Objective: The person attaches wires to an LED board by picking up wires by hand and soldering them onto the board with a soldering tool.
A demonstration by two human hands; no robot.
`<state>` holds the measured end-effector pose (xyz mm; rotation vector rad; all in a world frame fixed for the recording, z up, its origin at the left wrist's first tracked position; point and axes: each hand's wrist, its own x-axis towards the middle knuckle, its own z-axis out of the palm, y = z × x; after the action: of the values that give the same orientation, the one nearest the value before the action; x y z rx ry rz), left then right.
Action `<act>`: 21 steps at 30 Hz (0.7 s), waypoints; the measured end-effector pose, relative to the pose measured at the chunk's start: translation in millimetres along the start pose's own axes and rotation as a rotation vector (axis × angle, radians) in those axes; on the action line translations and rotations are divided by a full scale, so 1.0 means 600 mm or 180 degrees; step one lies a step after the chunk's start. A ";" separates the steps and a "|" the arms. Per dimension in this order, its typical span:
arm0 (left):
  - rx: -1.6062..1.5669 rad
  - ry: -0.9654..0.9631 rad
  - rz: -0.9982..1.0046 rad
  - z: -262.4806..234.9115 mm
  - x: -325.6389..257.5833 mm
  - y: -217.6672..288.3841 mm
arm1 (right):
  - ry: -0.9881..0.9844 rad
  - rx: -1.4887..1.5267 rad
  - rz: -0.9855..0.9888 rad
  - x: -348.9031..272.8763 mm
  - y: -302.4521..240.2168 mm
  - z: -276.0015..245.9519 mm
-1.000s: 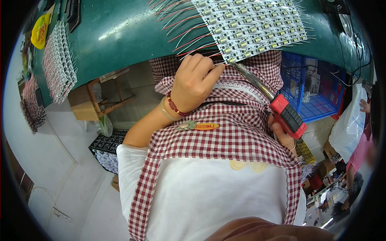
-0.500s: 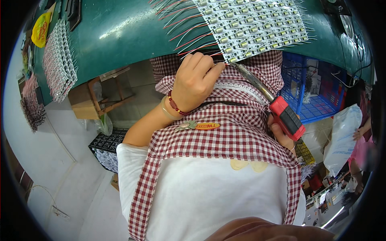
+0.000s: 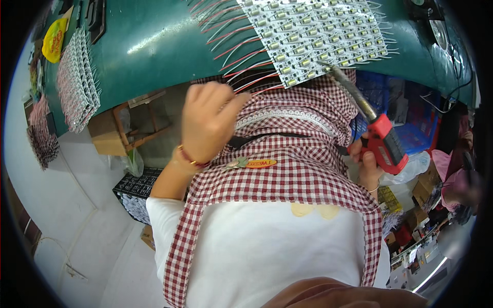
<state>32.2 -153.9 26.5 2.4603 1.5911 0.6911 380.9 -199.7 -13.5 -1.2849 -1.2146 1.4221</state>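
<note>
A white circuit-board panel [image 3: 313, 38] with rows of small yellowish components lies at the table's near edge. Red and white wires [image 3: 241, 56] stick out along its left side. My left hand [image 3: 208, 120], somewhat blurred, is in front of that edge, left of the panel's near corner. Its fingers are curled in, thumb near the wire ends; anything they hold is too small to make out. My right hand [image 3: 367, 164] is closed around the handle of a red and black soldering gun [image 3: 385, 143]. The metal tip points up-left, over the panel's near edge.
The green table [image 3: 159, 56] carries a stack of wired boards [image 3: 77, 82] and a yellow packet [image 3: 54, 40] at left. Below are a blue plastic crate [image 3: 411, 123] at right and a black crate [image 3: 136, 192] at left. Another person in pink [image 3: 452, 179] is at far right.
My left hand has moved left and toward me, away from the panel's corner. The soldering gun has shifted right, its tip off that corner and farther along the near edge.
</note>
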 end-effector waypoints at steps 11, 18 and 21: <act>0.0759 0.1086 -0.0697 -0.015 0.160 -0.317 | -0.0008 0.1021 -0.0772 0.109 -0.039 0.020; 0.1670 0.0852 -0.1123 0.041 0.262 -0.406 | 0.0207 0.1099 -0.0889 0.110 -0.048 0.024; 0.1410 0.0916 -0.1241 0.039 0.268 -0.383 | 0.0285 0.1230 -0.0899 0.116 -0.059 0.002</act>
<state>-93.5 92.5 -25.0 2.2666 2.4808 0.7112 371.1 -125.6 9.2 -0.8652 -0.9587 1.2987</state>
